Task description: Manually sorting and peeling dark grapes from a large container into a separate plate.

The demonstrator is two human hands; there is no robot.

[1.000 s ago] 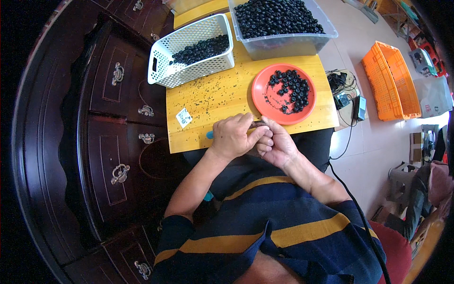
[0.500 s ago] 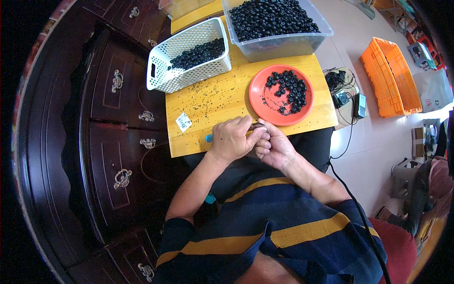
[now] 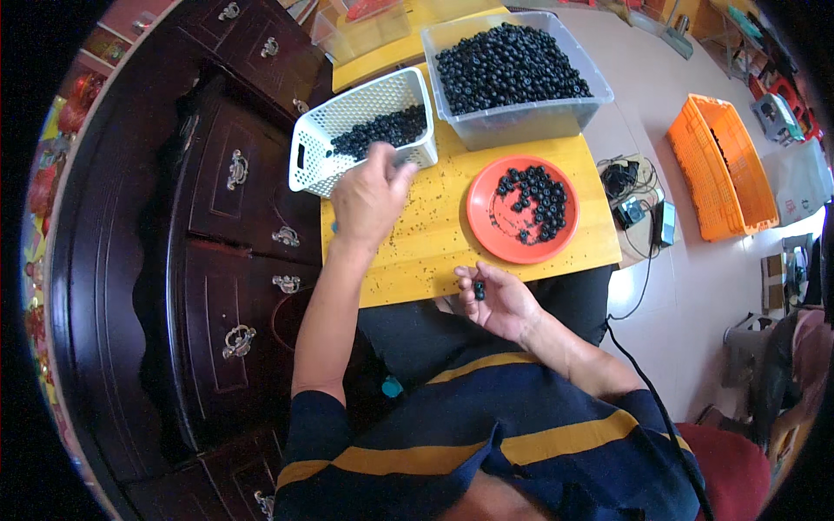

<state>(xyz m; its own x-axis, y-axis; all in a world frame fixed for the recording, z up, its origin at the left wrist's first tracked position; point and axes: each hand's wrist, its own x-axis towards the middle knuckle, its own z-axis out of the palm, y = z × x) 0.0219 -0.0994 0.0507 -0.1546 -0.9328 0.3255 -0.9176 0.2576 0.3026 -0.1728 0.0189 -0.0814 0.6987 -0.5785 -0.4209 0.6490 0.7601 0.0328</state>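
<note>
My left hand (image 3: pixel 372 201), blurred by motion, reaches over the near edge of a white perforated basket (image 3: pixel 317 181). Its fingers are closed, and a short blue end (image 3: pixel 335 227), seemingly a tool's handle, sticks out beside the palm; the rest of that tool is hidden or smeared. A heap of small black parts (image 3: pixel 378 130) lies inside the basket. Palm up at the table's near edge, my right hand (image 3: pixel 504 306) holds a small black ring-shaped part (image 3: pixel 479 290) in its curled fingers. Just beyond it, a red plate (image 3: pixel 485 227) carries more black rings (image 3: pixel 546 204).
A clear plastic bin (image 3: pixel 521 128) full of black rings stands at the table's far side. Dark crumbs are scattered over the yellow table (image 3: pixel 417 260). Dark wooden drawers (image 3: pixel 221 304) rise at left. An orange crate (image 3: pixel 725 187), cables and adapters (image 3: pixel 621 178) lie at right.
My hands, together before, are now apart. The left went left and away to the basket, its blue-ended tool moving along; the right turned palm up, showing a black part. The view has shifted slightly.
</note>
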